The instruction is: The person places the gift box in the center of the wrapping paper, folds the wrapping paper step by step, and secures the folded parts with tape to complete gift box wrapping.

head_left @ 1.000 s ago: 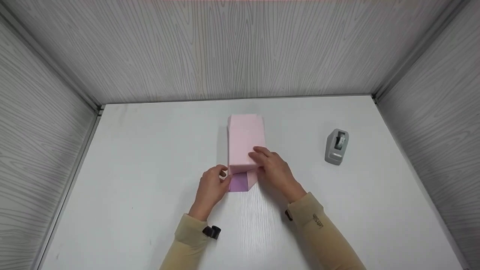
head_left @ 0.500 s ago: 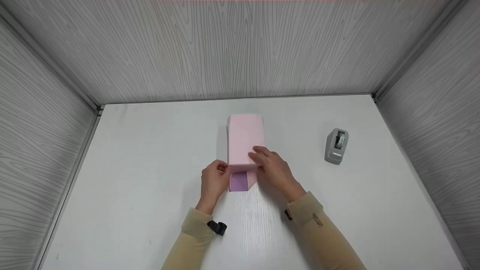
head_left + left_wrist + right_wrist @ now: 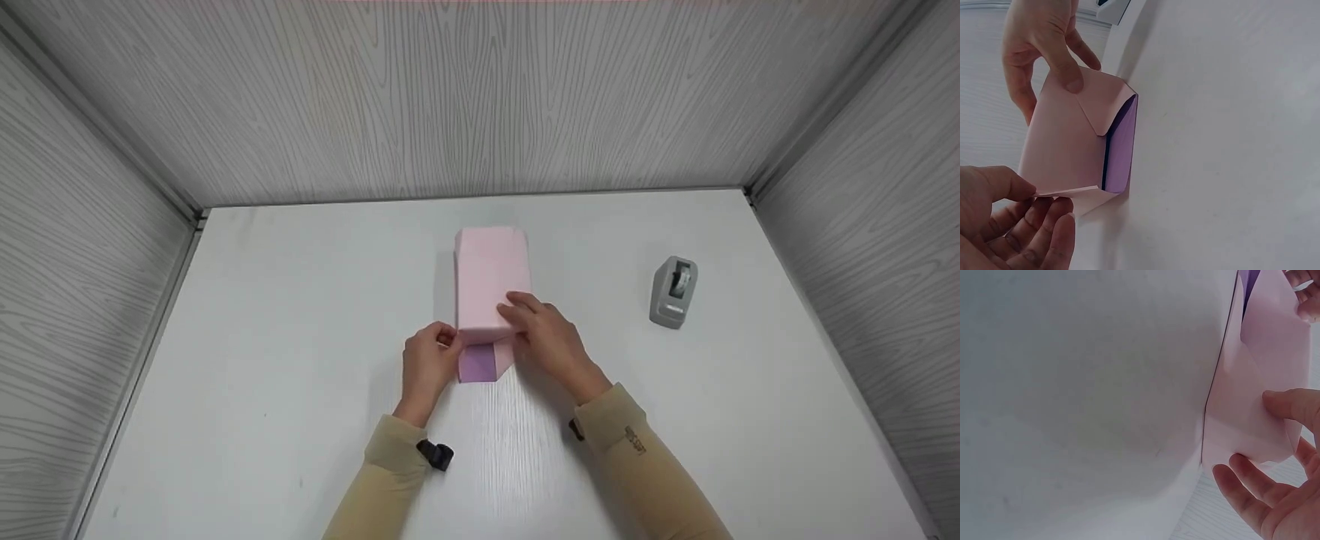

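Note:
A long box wrapped in pink paper (image 3: 491,277) lies on the white table, its near end facing the person. Loose wrapping paper sticks out at that end, showing a purple inner side (image 3: 478,364). My left hand (image 3: 429,367) pinches the paper's left fold between thumb and fingers; the left wrist view shows the pinched edge (image 3: 1067,192) up close. At the right corner my right hand (image 3: 553,341) grips the box, fingers over the top and thumb on the folded-in end flap (image 3: 1266,382). A slanting crease runs across that flap.
A grey tape dispenser (image 3: 673,292) with a roll in it stands on the table to the right. Grey wood-grain panels (image 3: 480,105) rise behind the table and along both sides.
My left hand has shifted slightly up along the left side of the box, its fingers closing on the paper fold. My right hand and the box stay almost in place.

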Motion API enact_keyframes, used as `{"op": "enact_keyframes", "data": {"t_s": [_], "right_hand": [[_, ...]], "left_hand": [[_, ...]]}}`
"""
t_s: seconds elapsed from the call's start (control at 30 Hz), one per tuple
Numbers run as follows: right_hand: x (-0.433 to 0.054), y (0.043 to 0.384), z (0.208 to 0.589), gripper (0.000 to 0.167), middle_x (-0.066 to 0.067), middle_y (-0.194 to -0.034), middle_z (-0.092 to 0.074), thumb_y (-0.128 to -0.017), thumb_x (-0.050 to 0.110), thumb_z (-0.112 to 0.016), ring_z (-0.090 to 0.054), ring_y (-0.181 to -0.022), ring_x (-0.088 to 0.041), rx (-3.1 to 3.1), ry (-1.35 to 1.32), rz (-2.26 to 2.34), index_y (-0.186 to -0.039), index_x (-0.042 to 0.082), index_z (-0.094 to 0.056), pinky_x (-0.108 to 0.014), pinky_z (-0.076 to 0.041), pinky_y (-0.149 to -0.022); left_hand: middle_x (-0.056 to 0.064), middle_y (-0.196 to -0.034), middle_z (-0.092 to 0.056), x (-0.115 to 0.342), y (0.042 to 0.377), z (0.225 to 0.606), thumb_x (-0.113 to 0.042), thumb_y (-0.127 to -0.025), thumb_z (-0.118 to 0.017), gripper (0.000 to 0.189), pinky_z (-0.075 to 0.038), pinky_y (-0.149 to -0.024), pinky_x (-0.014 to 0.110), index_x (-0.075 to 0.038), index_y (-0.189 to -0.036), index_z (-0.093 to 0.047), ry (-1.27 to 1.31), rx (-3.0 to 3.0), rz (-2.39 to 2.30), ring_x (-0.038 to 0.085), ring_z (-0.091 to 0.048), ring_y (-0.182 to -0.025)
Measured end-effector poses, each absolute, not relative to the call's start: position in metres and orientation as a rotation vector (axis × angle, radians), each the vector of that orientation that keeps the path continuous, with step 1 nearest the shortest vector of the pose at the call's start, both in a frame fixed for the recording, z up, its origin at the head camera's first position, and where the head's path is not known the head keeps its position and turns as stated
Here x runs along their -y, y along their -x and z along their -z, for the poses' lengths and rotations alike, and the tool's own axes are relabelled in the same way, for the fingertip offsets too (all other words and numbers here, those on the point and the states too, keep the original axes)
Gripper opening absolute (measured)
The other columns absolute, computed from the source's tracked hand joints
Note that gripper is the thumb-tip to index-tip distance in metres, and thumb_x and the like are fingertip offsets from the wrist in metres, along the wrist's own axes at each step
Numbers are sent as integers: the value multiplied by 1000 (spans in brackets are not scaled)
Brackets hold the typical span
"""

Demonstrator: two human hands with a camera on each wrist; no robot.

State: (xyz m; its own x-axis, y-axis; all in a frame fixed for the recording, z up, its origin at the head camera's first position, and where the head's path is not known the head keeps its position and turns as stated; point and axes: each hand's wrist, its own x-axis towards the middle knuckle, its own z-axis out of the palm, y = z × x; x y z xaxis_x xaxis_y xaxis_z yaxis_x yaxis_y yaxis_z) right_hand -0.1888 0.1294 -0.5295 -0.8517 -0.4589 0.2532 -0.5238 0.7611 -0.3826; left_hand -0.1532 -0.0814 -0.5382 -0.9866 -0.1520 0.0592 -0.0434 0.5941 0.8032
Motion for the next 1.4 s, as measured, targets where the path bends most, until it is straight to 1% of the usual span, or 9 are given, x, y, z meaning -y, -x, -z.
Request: {"op": "enact_keyframes", "data": {"t_s": [0.27, 0.47, 0.6, 0.8, 1.17, 1.3, 1.4], "right_hand": [[-129, 188, 529, 52, -2, -143, -50, -85, 1, -74, -60, -112, -32, 2814, -786, -672, -132, 18, -64, -43, -54, -83], [-128, 188, 530, 51, -2, -143, -50, -85, -1, -72, -59, -114, -31, 2813, -781, -667, -132, 17, -64, -44, -53, -83], [-127, 188, 531, 50, -3, -142, -51, -85, -2, -71, -60, -111, -32, 2799, -785, -663, -131, 17, -65, -44, -54, -80], [-127, 188, 531, 51, -4, -142, -51, -85, -2, -72, -59, -113, -32, 2782, -785, -665, -132, 17, -64, -44, -54, -82], [-127, 188, 531, 51, -4, -141, -52, -85, -1, -73, -59, -114, -31, 2803, -766, -664, -132, 18, -64, -44, -53, -85], [-126, 188, 531, 50, -4, -140, -52, -86, -1, -72, -58, -114, -32, 2805, -763, -666, -132, 18, -64, -45, -53, -84], [-126, 188, 530, 51, -3, -140, -52, -85, -1, -71, -59, -113, -33, 2804, -760, -657, -131, 18, -64, -45, -54, -81]], "left_hand": [[1, -76, -67, 82, 150, 540, -16, -88, -69, 9, -51, -63, 34, -8, -85, -70, -165, 2702, 1341, 14, -62, -66], [0, -73, -65, 84, 145, 541, -13, -88, -68, 8, -49, -61, 34, -8, -81, -69, -130, 2731, 1333, 15, -58, -64], [0, -71, -63, 84, 144, 542, -13, -87, -67, 9, -48, -61, 34, -9, -79, -67, -125, 2748, 1313, 16, -57, -64], [-1, -69, -62, 84, 142, 541, -15, -88, -68, 11, -48, -58, 33, -8, -79, -67, -135, 2796, 1299, 14, -56, -61], [-2, -65, -60, 84, 141, 542, -11, -86, -67, 12, -45, -54, 30, -8, -74, -68, -96, 2840, 1248, 13, -53, -57], [-3, -64, -60, 83, 138, 541, -11, -83, -68, 11, -45, -53, 30, -8, -73, -69, -83, 2868, 1242, 12, -53, -56], [-3, -62, -59, 83, 138, 541, -10, -82, -68, 13, -43, -52, 30, -9, -69, -67, -55, 2904, 1206, 12, -52, -55]]}}
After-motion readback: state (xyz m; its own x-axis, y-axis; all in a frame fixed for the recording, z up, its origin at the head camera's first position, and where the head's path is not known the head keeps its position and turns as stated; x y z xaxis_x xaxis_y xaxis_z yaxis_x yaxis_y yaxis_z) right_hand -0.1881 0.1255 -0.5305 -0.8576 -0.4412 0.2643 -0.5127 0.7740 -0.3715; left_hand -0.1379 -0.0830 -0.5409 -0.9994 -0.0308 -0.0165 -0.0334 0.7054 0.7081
